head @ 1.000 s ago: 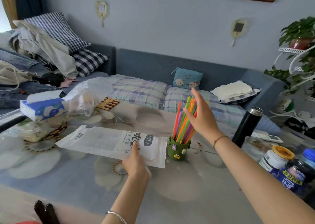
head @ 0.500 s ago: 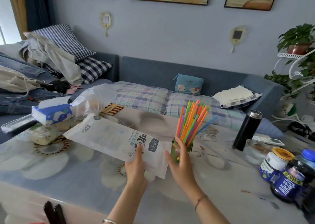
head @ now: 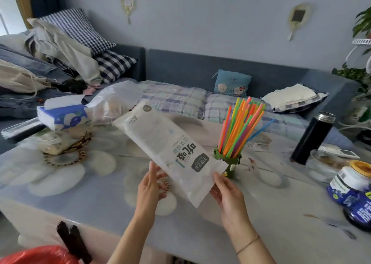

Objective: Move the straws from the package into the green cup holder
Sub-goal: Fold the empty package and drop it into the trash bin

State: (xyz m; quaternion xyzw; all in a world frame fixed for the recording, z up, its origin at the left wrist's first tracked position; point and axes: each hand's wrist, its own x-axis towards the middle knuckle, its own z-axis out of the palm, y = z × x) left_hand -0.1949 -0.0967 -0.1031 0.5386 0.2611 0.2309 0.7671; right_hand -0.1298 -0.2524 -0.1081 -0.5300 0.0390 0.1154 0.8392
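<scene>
The white straw package (head: 168, 143) is lifted off the table and slants up to the far left; it looks flat. My left hand (head: 149, 185) holds its near left edge. My right hand (head: 228, 193) grips its near right corner. Just right of the package stands the green cup holder (head: 229, 163) on the table. A fan of bright coloured straws (head: 241, 125) sticks up out of it, with one blue straw leaning far to the right.
A black flask (head: 313, 137), a glass bowl (head: 323, 167) and dark jars (head: 353, 189) crowd the table's right side. A tissue pack (head: 64, 115), a plastic bag (head: 114, 101) and a food box (head: 54, 143) sit at the left. A sofa runs behind.
My right hand left the straws in the holder and came onto the package's near corner. Both hands have raised the package off the table and tilted it.
</scene>
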